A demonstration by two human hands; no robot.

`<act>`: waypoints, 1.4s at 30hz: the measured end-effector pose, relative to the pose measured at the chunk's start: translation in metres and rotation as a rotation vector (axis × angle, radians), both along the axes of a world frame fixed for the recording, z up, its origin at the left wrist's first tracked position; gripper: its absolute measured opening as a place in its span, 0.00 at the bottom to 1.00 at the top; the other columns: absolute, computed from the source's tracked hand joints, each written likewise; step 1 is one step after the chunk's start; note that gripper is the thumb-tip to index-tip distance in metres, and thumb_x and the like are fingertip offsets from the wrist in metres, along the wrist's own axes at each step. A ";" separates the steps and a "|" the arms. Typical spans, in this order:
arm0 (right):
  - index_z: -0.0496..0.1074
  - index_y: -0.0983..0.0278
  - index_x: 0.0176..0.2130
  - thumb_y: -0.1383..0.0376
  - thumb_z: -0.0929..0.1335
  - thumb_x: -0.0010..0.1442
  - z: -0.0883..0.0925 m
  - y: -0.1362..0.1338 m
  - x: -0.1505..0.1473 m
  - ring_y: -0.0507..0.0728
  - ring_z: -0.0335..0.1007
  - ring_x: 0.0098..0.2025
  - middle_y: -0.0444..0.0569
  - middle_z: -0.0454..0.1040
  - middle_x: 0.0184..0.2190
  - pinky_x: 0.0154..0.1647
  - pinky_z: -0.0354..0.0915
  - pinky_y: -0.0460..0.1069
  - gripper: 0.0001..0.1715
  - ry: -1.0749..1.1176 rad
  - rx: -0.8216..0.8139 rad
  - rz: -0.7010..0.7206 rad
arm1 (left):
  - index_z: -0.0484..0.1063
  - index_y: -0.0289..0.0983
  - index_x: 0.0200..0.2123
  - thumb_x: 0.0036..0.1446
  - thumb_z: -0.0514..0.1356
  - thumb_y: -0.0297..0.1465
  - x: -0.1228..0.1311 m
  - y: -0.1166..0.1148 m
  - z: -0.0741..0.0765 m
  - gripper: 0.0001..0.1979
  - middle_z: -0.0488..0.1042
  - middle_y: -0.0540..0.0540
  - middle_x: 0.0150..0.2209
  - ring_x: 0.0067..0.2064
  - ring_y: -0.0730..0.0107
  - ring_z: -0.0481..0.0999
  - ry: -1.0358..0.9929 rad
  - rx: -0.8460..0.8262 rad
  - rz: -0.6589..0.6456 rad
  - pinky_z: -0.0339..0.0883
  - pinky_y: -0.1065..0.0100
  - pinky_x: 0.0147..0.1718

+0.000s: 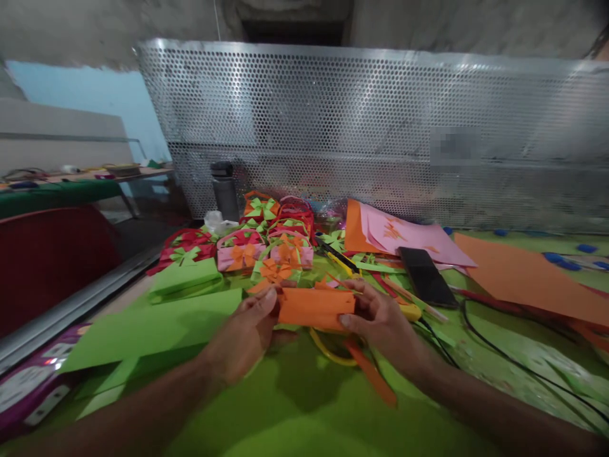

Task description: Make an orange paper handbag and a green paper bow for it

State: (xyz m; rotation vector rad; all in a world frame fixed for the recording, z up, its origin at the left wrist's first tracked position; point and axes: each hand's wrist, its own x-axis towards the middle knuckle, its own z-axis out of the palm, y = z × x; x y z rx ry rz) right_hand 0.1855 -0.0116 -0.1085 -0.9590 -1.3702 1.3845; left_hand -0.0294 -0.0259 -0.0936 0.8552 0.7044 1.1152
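Observation:
A folded orange paper piece [315, 308] is held just above the green table surface, gripped from both ends. My left hand [240, 336] pinches its left end with thumb on top. My right hand [380, 320] clasps its right end, fingers curled round the edge. Under the hands lie a yellow ring [328, 352] and an orange paper strip [373, 374]. Behind them stands a cluster of small paper baskets [266, 244] in pink, red and orange with bows.
Green paper sheets [157, 324] lie at the left, pink paper [409, 238] and an orange sheet [528, 276] at the right. A black phone [425, 276], black cables [499, 343], a dark bottle [224, 190] and a perforated metal screen [380, 127] sit behind.

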 end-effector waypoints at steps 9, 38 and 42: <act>0.63 0.62 0.48 0.63 0.73 0.44 0.007 -0.005 -0.005 0.62 0.69 0.47 0.54 0.73 0.46 0.48 0.66 0.60 0.32 0.015 -0.025 0.050 | 0.71 0.37 0.35 0.52 0.61 0.33 -0.003 -0.004 0.003 0.07 0.75 0.46 0.36 0.37 0.63 0.75 -0.113 -0.056 -0.044 0.73 0.63 0.29; 0.67 0.65 0.44 0.64 0.73 0.44 0.002 -0.002 -0.001 0.60 0.71 0.41 0.52 0.74 0.40 0.42 0.67 0.57 0.26 -0.033 0.085 -0.072 | 0.71 0.35 0.31 0.47 0.63 0.30 -0.008 0.002 0.011 0.07 0.72 0.51 0.28 0.29 0.74 0.71 0.541 0.140 0.192 0.66 0.73 0.29; 0.67 0.64 0.45 0.64 0.72 0.46 0.002 -0.001 0.002 0.59 0.70 0.42 0.51 0.74 0.41 0.43 0.66 0.55 0.25 0.031 0.048 -0.038 | 0.73 0.36 0.28 0.50 0.60 0.31 -0.017 0.005 0.017 0.04 0.75 0.50 0.27 0.29 0.72 0.73 0.908 0.539 0.353 0.66 0.74 0.28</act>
